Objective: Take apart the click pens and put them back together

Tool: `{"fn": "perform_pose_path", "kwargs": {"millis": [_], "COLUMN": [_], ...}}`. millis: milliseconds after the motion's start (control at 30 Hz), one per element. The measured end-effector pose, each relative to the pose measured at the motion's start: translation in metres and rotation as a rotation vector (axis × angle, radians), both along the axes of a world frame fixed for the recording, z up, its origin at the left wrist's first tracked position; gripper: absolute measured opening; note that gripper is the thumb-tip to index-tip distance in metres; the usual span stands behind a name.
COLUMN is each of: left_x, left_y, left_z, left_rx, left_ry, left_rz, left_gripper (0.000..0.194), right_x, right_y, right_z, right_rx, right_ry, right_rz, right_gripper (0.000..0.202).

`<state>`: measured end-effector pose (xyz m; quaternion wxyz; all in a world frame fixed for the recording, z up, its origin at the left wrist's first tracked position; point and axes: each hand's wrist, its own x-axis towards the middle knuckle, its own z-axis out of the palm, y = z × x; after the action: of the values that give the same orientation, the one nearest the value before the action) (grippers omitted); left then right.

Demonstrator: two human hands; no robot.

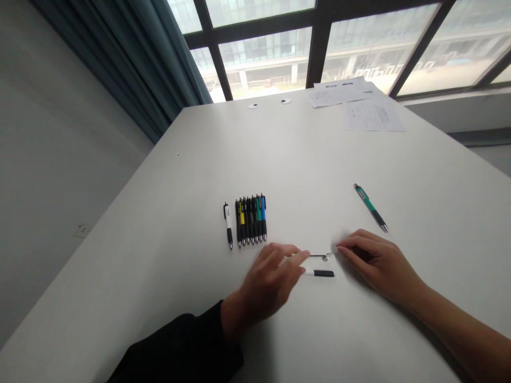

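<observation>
My left hand (275,274) is closed near the table's middle, its fingertips on a thin dark pen refill (318,256) that points right. Just below, a white pen barrel with a black grip (322,273) lies by the left thumb, its rear part hidden by the hand. A small silver pen piece (326,258) sits at the refill's right end. My right hand (377,258) rests on the table with thumb and forefinger pinched beside that end. A faint thin piece shows at those fingertips, too small to name.
Left of centre, several pens (250,221) in black, yellow, green and blue lie in a row, with a white pen (228,226) beside them. A green pen (371,207) lies at right. Papers (373,115) and two small white ovals (253,106) lie near the window.
</observation>
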<state>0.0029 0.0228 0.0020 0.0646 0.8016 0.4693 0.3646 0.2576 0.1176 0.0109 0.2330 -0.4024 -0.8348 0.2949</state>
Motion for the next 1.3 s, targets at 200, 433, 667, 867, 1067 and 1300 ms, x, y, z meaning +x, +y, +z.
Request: {"fn": "perform_pose_path", "kwargs": {"millis": [200, 433, 667, 867, 1067, 1300], "left_x": [-0.022, -0.025, -0.024, -0.021, -0.013, -0.009], "left_y": [0.010, 0.011, 0.010, 0.010, 0.008, 0.007], "left_z": [0.002, 0.002, 0.001, 0.002, -0.002, -0.009], "left_rx": [-0.073, -0.118, -0.148, -0.094, -0.052, -0.148], "left_ry": [-0.351, -0.395, -0.414, -0.281, 0.118, 0.228], "left_rz": [0.378, 0.414, 0.393, 0.224, -0.113, -0.179], "left_gripper": [0.016, 0.020, 0.017, 0.015, 0.014, 0.012], "right_x": [0.002, 0.005, 0.006, 0.006, 0.002, -0.004], "right_y": [0.000, -0.002, -0.004, -0.005, -0.006, -0.006], "right_z": [0.000, -0.003, -0.005, -0.005, -0.006, -0.011], "right_rx": [-0.009, -0.063, -0.034, -0.010, 0.077, 0.209], "right_ry": [0.017, 0.042, -0.009, -0.034, -0.070, -0.096], "right_rz": [0.004, 0.084, 0.179, 0.225, 0.219, 0.206], "right_gripper": [0.018, 0.016, 0.026, 0.028, 0.027, 0.021]}}
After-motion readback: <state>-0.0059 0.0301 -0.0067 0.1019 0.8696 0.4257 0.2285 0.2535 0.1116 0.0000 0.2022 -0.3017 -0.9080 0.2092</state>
